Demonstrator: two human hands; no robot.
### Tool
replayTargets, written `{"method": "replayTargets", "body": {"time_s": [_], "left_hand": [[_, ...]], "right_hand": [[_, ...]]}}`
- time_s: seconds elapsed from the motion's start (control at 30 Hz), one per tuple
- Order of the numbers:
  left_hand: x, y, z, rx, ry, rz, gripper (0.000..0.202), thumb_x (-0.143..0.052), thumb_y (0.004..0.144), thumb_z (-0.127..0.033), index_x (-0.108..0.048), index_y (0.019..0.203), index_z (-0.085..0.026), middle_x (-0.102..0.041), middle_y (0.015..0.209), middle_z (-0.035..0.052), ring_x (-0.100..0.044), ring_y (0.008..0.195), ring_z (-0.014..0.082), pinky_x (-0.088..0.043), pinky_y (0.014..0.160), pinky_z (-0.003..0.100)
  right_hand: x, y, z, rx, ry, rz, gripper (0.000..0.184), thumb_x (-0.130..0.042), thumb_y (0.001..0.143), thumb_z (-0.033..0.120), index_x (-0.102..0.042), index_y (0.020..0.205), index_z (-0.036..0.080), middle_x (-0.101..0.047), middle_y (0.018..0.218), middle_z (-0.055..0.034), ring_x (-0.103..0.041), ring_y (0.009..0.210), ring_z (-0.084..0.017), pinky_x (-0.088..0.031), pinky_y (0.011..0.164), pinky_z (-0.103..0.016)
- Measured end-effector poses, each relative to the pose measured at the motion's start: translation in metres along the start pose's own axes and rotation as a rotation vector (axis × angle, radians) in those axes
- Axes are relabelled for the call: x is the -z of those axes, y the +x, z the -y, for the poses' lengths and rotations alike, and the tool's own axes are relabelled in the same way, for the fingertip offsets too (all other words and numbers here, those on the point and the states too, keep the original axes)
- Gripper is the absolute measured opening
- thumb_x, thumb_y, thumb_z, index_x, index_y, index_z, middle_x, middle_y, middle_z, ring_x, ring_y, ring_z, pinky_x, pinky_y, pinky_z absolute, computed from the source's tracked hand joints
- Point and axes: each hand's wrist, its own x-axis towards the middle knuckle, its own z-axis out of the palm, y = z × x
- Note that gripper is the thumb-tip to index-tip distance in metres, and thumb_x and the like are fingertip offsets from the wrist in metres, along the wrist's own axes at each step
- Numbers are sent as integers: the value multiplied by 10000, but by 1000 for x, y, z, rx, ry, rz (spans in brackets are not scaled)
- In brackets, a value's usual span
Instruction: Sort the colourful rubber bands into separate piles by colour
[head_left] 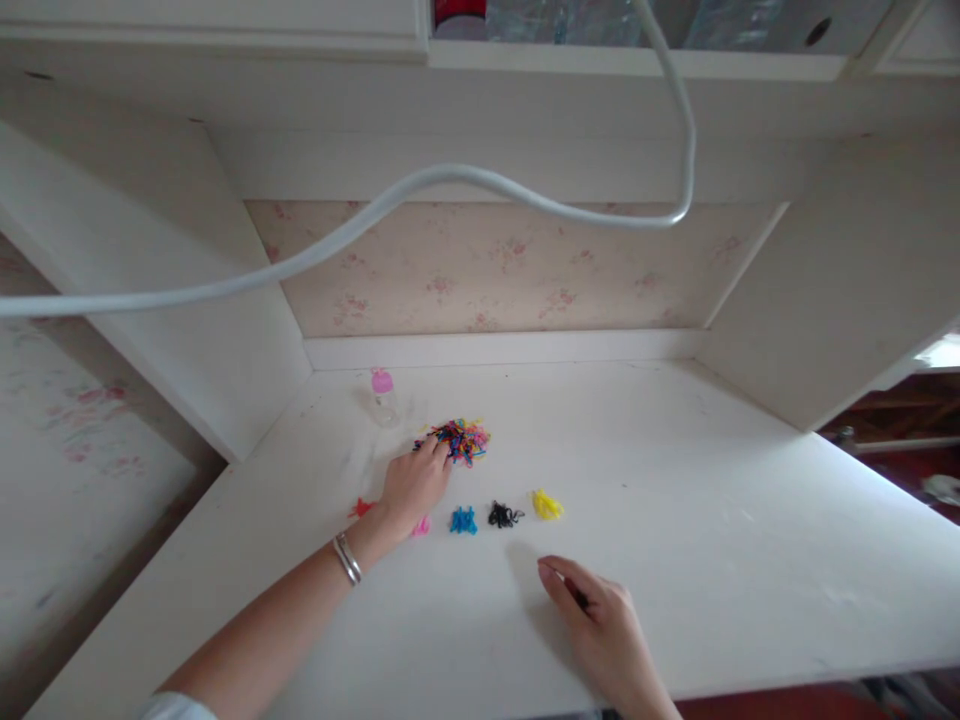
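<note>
A mixed heap of small coloured bands (463, 439) lies on the white desk (712, 520). My left hand (411, 487), with a silver bracelet on the wrist, reaches to the heap's left edge with its fingertips pinched in it. In front of the heap lie small sorted piles in a row: red (361, 508), pink (421, 526), blue (463, 520), black (503, 515) and yellow (547, 505). My right hand (600, 625) rests on the desk below the yellow pile, fingers curled, with a thin dark thing between them that I cannot name.
A small clear bottle with a pink cap (383, 396) stands behind the heap to the left. A white cable (465, 180) hangs across the view above the desk. White side panels and a shelf enclose the desk.
</note>
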Motion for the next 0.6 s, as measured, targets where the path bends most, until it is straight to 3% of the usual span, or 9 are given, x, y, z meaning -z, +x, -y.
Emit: {"method": "replayTargets", "body": {"time_s": [0.27, 0.6], "left_hand": [[-1, 14, 2, 12, -4, -21, 289, -335, 948, -291, -603, 979, -188, -593, 1011, 80, -622, 793, 169, -431, 638, 262], [28, 17, 22, 17, -219, -126, 224, -450, 902, -295, -648, 914, -190, -659, 922, 27, -611, 827, 137, -446, 748, 228]], "right_hand": [[1, -1, -3, -2, 25, 6, 431, -446, 862, 519, -711, 889, 180, -546, 522, 6, -462, 466, -106, -356, 453, -184], [2, 1, -1, -11, 56, 2, 404, -463, 859, 501, -711, 876, 183, -522, 518, 15, -441, 467, -100, -348, 459, -186]]}}
